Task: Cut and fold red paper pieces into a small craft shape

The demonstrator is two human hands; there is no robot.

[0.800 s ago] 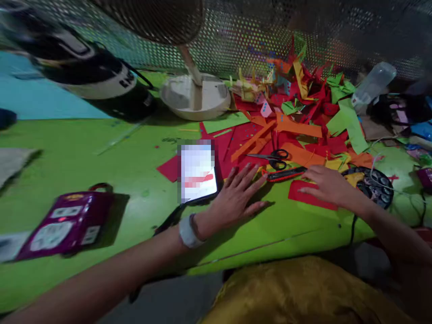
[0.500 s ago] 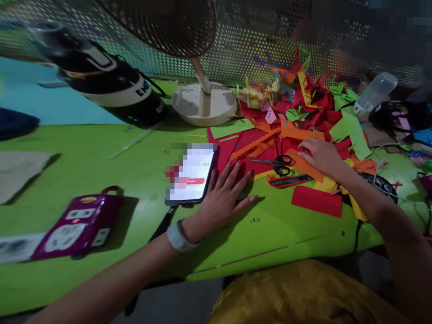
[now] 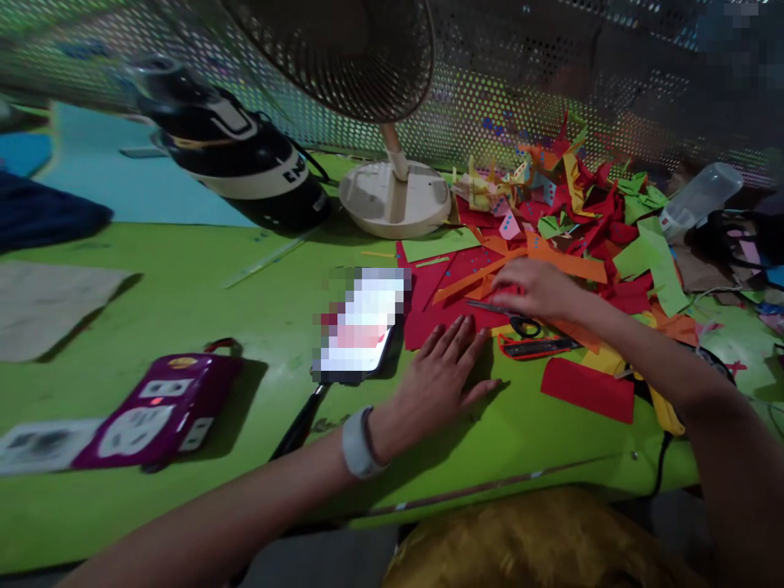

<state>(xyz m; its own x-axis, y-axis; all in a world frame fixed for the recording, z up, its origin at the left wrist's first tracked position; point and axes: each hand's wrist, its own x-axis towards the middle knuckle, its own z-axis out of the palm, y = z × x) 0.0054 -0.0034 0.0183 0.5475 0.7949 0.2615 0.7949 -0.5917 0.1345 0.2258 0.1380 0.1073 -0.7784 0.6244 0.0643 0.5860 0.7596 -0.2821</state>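
My left hand [image 3: 441, 371], with a grey band at the wrist, lies palm down and open on the green table [image 3: 478, 457]. Its fingertips reach the lower edge of a red paper sheet [image 3: 422, 314]. Over the black-handled scissors [image 3: 525, 328] hovers my right hand [image 3: 536, 286], fingers loosely bent and a gap between thumb and fingers; part of the scissors is hidden beneath it. Orange paper strips [image 3: 471, 276] lie beyond its fingertips. An orange-and-black box cutter [image 3: 539, 347] and a red paper rectangle [image 3: 588, 390] are just nearer to me.
A phone [image 3: 361, 327] with its screen lit lies left of my left hand. Farther back stand a fan [image 3: 395, 200] and a tilted-looking black bottle [image 3: 245, 175]. Cut and folded paper [image 3: 576, 196] is heaped at back right. A purple power strip [image 3: 165, 400] sits at left.
My right hand has moved left, from the orange paper to over the scissors. The left hand has slid right, away from the phone. The view has shifted slightly.
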